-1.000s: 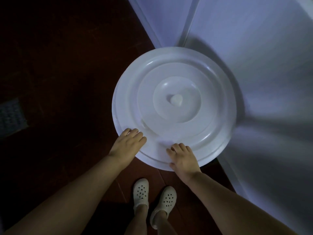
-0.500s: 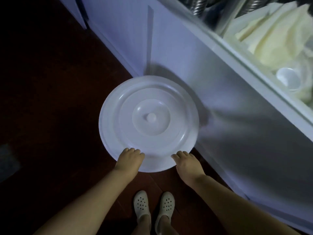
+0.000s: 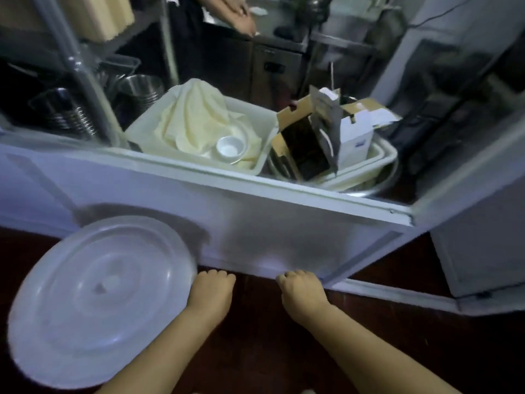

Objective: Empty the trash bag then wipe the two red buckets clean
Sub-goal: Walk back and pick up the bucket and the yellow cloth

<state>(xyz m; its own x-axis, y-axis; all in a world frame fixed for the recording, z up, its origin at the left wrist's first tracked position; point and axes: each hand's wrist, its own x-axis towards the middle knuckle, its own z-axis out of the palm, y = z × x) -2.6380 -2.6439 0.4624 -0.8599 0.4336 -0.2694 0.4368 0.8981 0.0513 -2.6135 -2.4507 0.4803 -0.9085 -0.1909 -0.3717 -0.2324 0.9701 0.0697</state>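
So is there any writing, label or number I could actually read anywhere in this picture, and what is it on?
None can be read.
White carton standing in the bin behind the white panel: a small blue mark low on its front, too blurred to read.
Brown cardboard box beside it: no print visible.
Round white lid by the left hand: plain, no text.

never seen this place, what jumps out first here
The big round white plastic lid fills the lower left, its edge by the left hand, with the right hand apart. Above, behind the white panel, sits a white tub of cream cloths.
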